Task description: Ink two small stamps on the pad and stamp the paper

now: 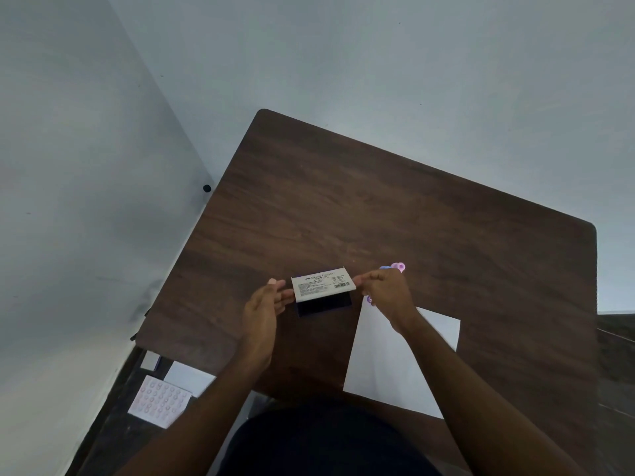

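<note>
The ink pad [324, 305] lies on the brown table [343, 201], its white labelled lid [323, 284] lifted above the dark base. My left hand [263, 310] touches the lid's left end with its fingertips. My right hand [385, 293] holds the lid's right end. A white sheet of paper [385, 365] lies to the right of the pad, partly under my right forearm. Small pink and purple stamps [398, 266] peek out behind my right hand, and another purple bit [369, 299] shows under it.
Below the table's left edge lie a white blister-like tray [158, 401], a white sheet [189, 376] and a small white box [151, 360]. A grey wall rises behind and to the left.
</note>
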The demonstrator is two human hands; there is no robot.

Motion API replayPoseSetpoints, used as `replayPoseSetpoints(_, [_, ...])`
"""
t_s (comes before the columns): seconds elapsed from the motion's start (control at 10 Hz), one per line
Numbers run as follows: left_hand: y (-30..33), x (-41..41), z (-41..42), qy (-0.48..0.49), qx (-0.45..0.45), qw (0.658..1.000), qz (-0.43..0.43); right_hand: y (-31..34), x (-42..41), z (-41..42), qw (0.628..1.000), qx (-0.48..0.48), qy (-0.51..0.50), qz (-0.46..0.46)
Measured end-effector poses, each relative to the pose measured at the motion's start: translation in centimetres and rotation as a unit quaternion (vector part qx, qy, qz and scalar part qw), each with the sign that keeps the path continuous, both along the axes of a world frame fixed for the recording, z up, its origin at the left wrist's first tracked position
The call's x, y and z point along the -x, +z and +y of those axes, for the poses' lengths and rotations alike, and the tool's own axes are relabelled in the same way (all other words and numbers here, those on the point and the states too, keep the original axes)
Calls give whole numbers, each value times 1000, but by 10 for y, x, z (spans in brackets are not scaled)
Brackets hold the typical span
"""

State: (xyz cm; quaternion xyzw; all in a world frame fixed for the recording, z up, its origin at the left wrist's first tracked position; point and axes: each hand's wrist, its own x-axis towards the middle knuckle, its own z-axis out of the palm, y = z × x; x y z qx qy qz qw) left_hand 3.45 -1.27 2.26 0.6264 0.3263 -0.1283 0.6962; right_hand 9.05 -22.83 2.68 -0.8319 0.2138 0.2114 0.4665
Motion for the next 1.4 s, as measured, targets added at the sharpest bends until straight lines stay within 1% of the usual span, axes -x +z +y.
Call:
replayPoseSetpoints(0.2, [-6,6,5,-17,-19,1000,14,-12,4,7,998,45,25,25])
replayPoseSetpoints(0.4, [-16,2,7,-31,-25,998,41,-16,7,7,993,67,85,36])
replayPoseSetpoints(0.5, [-22,0,10,-30,-16,998,57,-16,8,7,992,70,92,51])
replayPoseSetpoints(0.6, [-24,-1,12,-34,-15,997,63,-10,7,7,994,45,50,81])
replayPoseSetpoints(0.7, [-24,-2,11,-32,-14,997,64,-8,6,8,994,42,53,86])
replayPoseSetpoints(0.9, [-19,-2,11,-38,-13,998,54,-7,2,10,990,75,83,88])
replayPoseSetpoints(1.1, [-23,-1,12,-48,-23,997,53,-11,-2,10,987,83,103,93])
replayPoseSetpoints(1.2, [-24,-1,12,-41,-28,997,50,-11,-2,9,988,85,97,86])
replayPoseSetpoints(1.3, [-22,0,11,-41,-43,998,31,-13,-2,7,992,89,80,46])
replayPoseSetpoints(1.4, [-17,0,9,-45,-80,996,5,-15,2,6,994,85,72,4])
